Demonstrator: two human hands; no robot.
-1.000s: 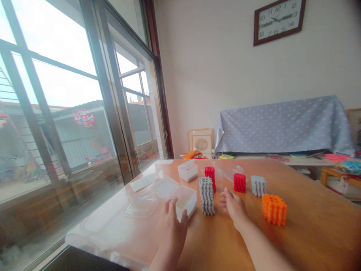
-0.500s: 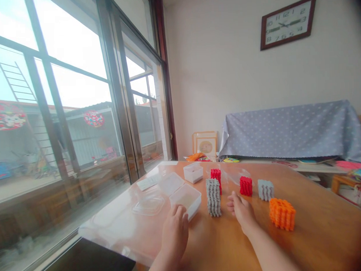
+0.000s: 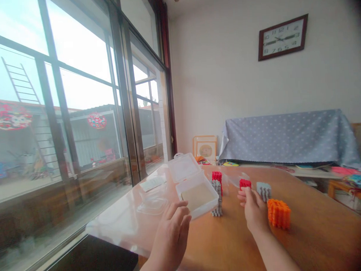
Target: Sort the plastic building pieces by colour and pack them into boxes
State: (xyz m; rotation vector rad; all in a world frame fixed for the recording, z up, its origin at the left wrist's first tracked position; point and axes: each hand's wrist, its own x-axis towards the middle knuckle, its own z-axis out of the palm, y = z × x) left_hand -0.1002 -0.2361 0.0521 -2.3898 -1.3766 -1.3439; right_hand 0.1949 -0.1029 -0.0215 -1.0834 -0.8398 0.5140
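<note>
My left hand (image 3: 173, 230) grips the near left edge of a clear plastic box (image 3: 200, 208). The box is tilted, its hinged lid (image 3: 184, 167) stands open, and a flat tan layer lies along its bottom. My right hand (image 3: 254, 212) is in front of a short red block stack (image 3: 245, 184), fingers loosely curved and nothing visible in them; whether they touch the stack is unclear. Just right of that hand are a light grey stack (image 3: 263, 191) and an orange stack (image 3: 279, 214). A tall grey stack (image 3: 218, 209) is partly hidden behind the box, with a red stack (image 3: 217, 177) behind it.
A clear lid (image 3: 152, 205) and a pale sheet (image 3: 152, 183) lie on the left of the wooden table (image 3: 314, 225). Clear plastic film (image 3: 233, 177) lies behind the stacks. Large windows (image 3: 88, 115) run along the left; a cloth-covered object (image 3: 287, 137) stands beyond the table.
The box has shifted right and tipped up with my left hand, now covering part of the tall grey stack. My right hand has moved right to the short red stack. The view has tilted up.
</note>
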